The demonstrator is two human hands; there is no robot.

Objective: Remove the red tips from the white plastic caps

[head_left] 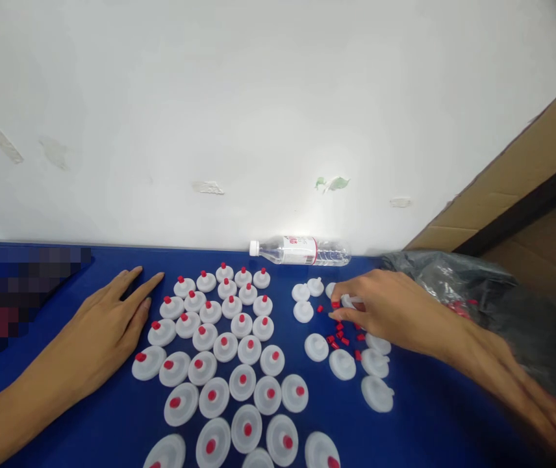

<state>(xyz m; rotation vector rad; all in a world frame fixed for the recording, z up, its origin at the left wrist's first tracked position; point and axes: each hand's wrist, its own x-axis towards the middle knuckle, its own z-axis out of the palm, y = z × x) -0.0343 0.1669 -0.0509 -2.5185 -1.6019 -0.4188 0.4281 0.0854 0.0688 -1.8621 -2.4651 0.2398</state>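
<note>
My left hand [107, 325] lies flat on the blue table with its fingers stretched out, holding nothing. Just right of it stand rows of round translucent white discs [226, 346], each with a small red cap on its nozzle. My right hand [380, 305] pinches a small red cap [335, 304] between thumb and forefinger. A white nozzle piece [351, 300] shows against its fingers; whether they hold it I cannot tell. Beneath and around that hand are loose red caps [340, 334] and several bare white discs [342, 364] without caps.
A clear plastic bottle [300, 250] with a white cap lies on its side against the white wall [258, 130]. On the right, a dark plastic bag [453, 276] has red pieces in it, beside a cardboard box [502, 175]. A pixelated patch covers the far left.
</note>
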